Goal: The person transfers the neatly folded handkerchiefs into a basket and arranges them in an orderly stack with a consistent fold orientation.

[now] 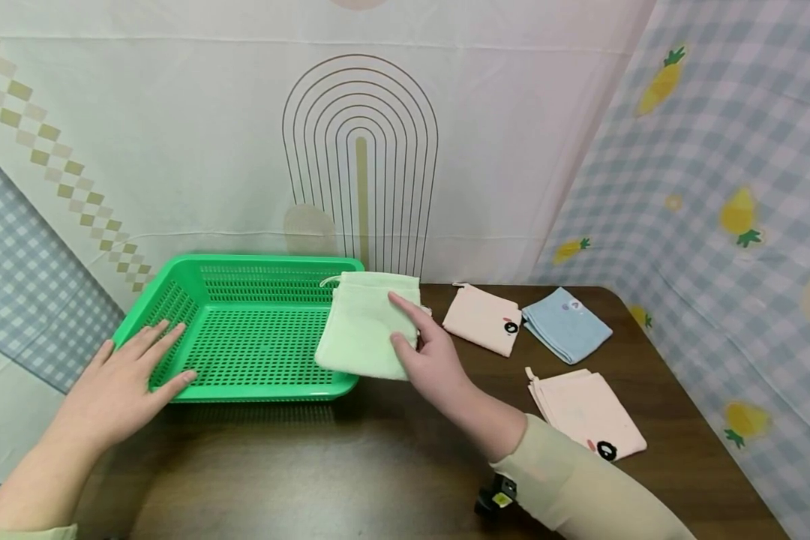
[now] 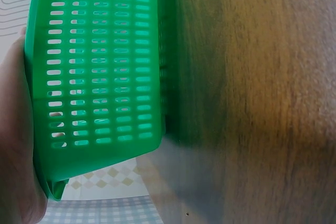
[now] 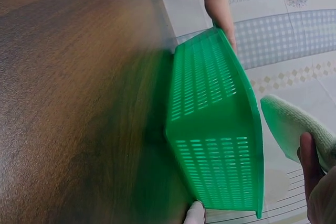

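My right hand (image 1: pixel 439 367) grips a folded light green towel (image 1: pixel 364 322) with a small hanging loop. The towel is held above the right end of a green plastic basket (image 1: pixel 263 349), and the right wrist view shows it higher than the rim. Spread fingers of my left hand (image 1: pixel 121 386) rest on the basket's left front rim, the thumb on the front edge. In the left wrist view the perforated basket wall (image 2: pixel 100 77) is seen from outside, beside that hand.
To the right on the dark wooden table (image 1: pixel 297 465) lie a folded pink towel (image 1: pixel 482 319), a blue towel (image 1: pixel 567 326) and another pink towel (image 1: pixel 590 412) nearer me. A patterned cloth (image 1: pixel 196 135) hangs behind the table, and a checked one (image 1: pixel 702 247) at the right.
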Action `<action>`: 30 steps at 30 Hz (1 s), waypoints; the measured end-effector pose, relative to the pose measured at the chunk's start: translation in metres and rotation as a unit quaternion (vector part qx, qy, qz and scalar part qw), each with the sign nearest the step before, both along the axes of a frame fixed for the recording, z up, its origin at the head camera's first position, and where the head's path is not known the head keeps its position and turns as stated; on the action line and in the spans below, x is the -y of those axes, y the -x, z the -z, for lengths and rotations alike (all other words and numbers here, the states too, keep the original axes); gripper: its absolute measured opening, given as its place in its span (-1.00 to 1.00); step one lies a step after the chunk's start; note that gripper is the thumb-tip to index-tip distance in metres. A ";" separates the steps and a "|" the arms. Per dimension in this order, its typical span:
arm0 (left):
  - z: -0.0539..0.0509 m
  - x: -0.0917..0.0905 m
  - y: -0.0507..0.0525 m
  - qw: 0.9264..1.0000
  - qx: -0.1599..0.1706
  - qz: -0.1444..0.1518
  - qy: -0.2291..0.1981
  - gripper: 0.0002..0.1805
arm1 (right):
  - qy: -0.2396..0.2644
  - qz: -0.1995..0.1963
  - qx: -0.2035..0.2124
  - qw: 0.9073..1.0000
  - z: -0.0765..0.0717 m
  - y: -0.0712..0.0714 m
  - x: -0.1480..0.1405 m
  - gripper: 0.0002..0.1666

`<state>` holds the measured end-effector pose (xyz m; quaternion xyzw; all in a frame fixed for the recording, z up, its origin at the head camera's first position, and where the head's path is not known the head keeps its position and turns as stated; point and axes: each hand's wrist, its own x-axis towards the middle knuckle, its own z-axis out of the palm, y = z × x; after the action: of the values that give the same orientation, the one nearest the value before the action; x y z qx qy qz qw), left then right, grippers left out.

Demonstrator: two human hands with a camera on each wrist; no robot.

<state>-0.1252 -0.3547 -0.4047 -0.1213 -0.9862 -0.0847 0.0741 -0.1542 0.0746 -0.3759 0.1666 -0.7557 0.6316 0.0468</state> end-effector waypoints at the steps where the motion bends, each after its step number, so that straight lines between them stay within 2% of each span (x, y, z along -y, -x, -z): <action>1: 0.000 0.000 0.000 1.000 0.001 0.001 0.001 -0.07 | -0.003 0.002 0.001 1.000 0.000 0.001 0.001 -0.33; 7: -0.001 0.000 0.000 1.000 0.005 -0.001 0.000 -0.07 | -0.016 0.012 0.015 1.000 -0.002 0.003 0.006 -0.33; 14: -0.001 -0.001 0.000 1.000 0.006 -0.003 0.001 -0.07 | -0.029 0.017 0.020 0.999 -0.031 -0.013 0.014 -0.36; 23: -0.002 -0.002 0.000 1.000 0.009 -0.001 0.002 -0.06 | -0.040 0.021 0.025 0.999 -0.033 -0.011 0.020 -0.34; 30: -0.001 -0.001 0.000 1.000 0.006 -0.002 0.003 -0.06 | -0.032 -0.004 0.031 0.999 -0.034 -0.007 0.025 -0.33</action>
<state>-0.1252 -0.3542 -0.4038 -0.1193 -0.9871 -0.0826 0.0683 -0.1477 0.0500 -0.3415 0.1511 -0.7763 0.6118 0.0154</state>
